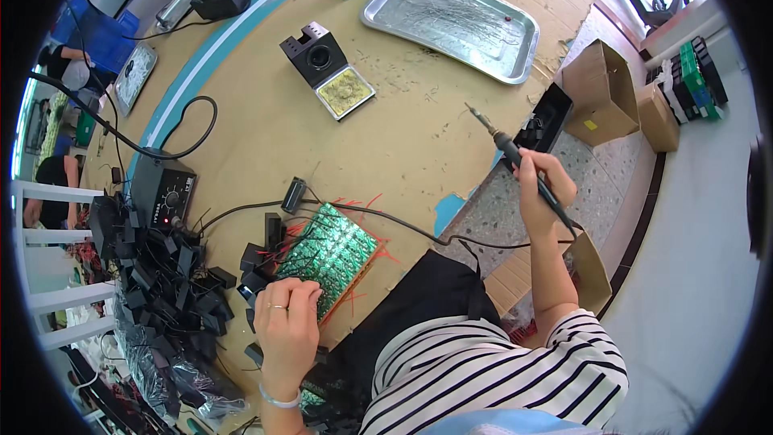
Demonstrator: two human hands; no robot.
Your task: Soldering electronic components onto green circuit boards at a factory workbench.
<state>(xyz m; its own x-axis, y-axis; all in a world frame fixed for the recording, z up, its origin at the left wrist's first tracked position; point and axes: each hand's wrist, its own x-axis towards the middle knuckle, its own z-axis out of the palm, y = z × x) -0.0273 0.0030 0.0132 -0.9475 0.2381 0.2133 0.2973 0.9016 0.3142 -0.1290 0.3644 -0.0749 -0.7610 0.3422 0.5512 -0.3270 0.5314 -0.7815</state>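
In my right hand [547, 181], raised over the table's right edge, is a soldering iron [507, 147], its tip pointing up and left. A green circuit board [342, 246] lies in front of me, with black wires across its left side and red wires sticking out around it. My left hand [287, 322] is at the board's near left corner, fingers curled and pressed together. Whatever those fingers may hold is hidden. Small black box-shaped parts with leads, such as this one [294, 195], lie along the board's left side.
A large heap of black boxed parts [173, 278] lies on the left beside a soldering station [165, 193]. Farther off stand an iron holder with a yellow cleaning pad [345, 93] and a metal tray [451, 24]. The iron's cord [394, 217] crosses the table. Cardboard boxes [600, 93] stand right.
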